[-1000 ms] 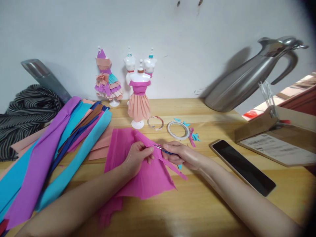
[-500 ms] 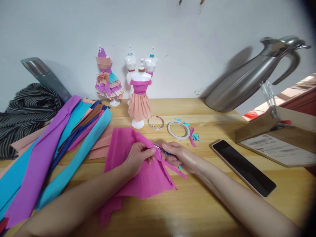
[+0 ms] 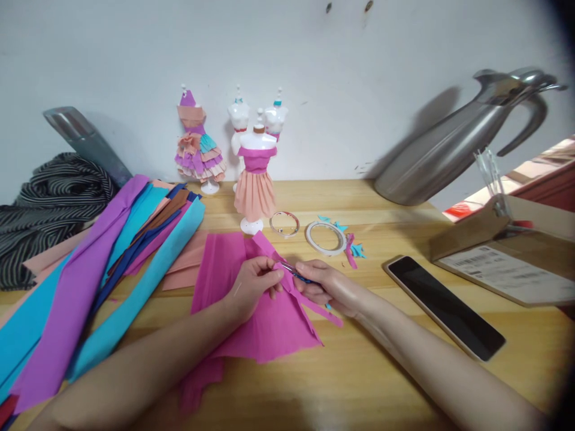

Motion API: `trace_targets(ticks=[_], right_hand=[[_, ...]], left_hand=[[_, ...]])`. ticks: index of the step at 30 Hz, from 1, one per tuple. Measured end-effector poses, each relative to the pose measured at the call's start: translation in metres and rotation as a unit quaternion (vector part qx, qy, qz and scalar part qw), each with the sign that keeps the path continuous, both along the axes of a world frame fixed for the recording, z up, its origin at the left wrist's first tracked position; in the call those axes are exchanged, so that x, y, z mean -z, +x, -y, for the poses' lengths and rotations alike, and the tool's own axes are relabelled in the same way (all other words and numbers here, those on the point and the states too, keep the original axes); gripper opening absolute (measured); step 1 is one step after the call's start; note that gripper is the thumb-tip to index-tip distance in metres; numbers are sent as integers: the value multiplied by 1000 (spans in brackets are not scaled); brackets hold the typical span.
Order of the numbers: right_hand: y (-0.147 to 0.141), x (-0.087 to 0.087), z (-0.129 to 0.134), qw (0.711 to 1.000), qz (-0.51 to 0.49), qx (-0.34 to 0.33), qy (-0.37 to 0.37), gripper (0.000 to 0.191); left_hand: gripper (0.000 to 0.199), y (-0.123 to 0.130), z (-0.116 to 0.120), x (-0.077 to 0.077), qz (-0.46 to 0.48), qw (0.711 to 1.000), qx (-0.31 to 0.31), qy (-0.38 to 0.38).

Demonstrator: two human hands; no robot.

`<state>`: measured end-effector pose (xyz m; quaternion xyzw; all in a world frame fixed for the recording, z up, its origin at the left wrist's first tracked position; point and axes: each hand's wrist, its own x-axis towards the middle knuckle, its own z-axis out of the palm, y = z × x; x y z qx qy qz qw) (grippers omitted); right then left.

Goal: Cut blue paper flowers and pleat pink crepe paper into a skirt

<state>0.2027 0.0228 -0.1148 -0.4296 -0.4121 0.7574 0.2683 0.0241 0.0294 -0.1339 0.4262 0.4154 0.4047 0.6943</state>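
Note:
My left hand (image 3: 255, 286) pinches a folded strip of pink crepe paper (image 3: 269, 332) between thumb and fingers. In my right hand (image 3: 324, 284) is a small pair of scissors (image 3: 294, 272), its blades at the pink strip just beside my left fingertips. How far the blades are apart is too small to tell. The rest of the pink paper spreads on the table under both hands, and a narrow pink piece (image 3: 322, 311) hangs below the scissors. Behind the paper stands a small dress form (image 3: 254, 191) in a pink top and a peach pleated skirt.
Coloured paper strips (image 3: 81, 311) lie at left beside a striped cloth (image 3: 63, 191). More dress forms (image 3: 197, 143) stand by the wall. A bracelet (image 3: 284, 224), a tape roll (image 3: 309, 239) and paper scraps are behind my right hand. To the right are a phone (image 3: 444, 308), a cardboard box (image 3: 516, 251) and a steel jug (image 3: 431, 149).
The top end of the pink strip by the blades has swung a little right and stands out more from the paper behind. Both hands keep nearly the same place.

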Motion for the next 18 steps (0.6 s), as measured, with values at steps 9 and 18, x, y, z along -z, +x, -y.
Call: trace_targets(ticks=[9, 18], right_hand=[[-1, -16, 0, 954, 119, 67, 267, 33], [24, -52, 0, 909, 255, 71, 322, 34]], left_hand=[[26, 1, 0, -8, 33, 999, -12, -22], [33, -6, -5, -25, -89, 992, 38, 84]])
